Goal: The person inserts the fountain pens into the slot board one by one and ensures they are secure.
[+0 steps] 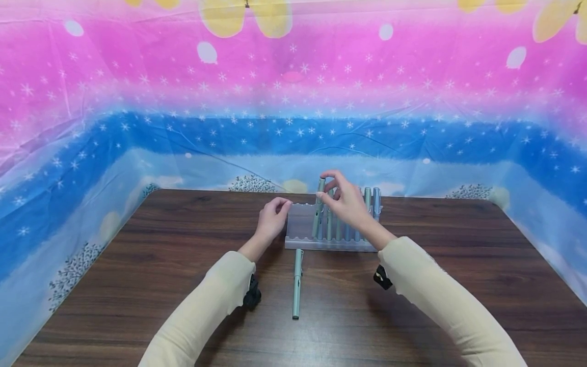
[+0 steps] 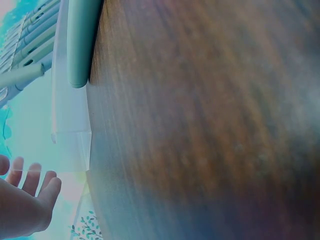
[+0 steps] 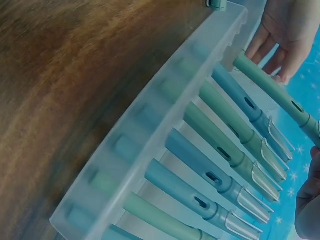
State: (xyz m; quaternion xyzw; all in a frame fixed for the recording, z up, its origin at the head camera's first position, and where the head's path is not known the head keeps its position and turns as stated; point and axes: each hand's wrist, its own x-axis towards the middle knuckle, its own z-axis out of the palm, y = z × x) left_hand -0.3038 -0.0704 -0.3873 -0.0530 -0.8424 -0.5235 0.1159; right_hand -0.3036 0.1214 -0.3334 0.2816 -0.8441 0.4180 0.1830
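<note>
A translucent pen rack (image 1: pixel 300 221) with notched edges stands on the table, a row of green and blue pens (image 3: pixel 200 155) lying in its slots. My right hand (image 1: pixel 346 201) pinches a green pen (image 3: pixel 270 87) near its capped upper end. That pen tilts over the rack, beside the leftmost blue pen (image 3: pixel 235 87) in the row. At the rack's upper left corner, my left hand (image 1: pixel 272 218) holds the edge between thumb and fingers; the left wrist view shows its fingers (image 2: pixel 31 180) overlapping the clear end. A loose green pen (image 1: pixel 297 290) lies in front of the rack.
The dark wooden table (image 1: pixel 183 229) extends around the rack. Behind it hangs a pink and blue patterned cloth (image 1: pixel 293 127). Black wrist devices (image 1: pixel 252 293) show below both sleeves, the left one close to the loose pen.
</note>
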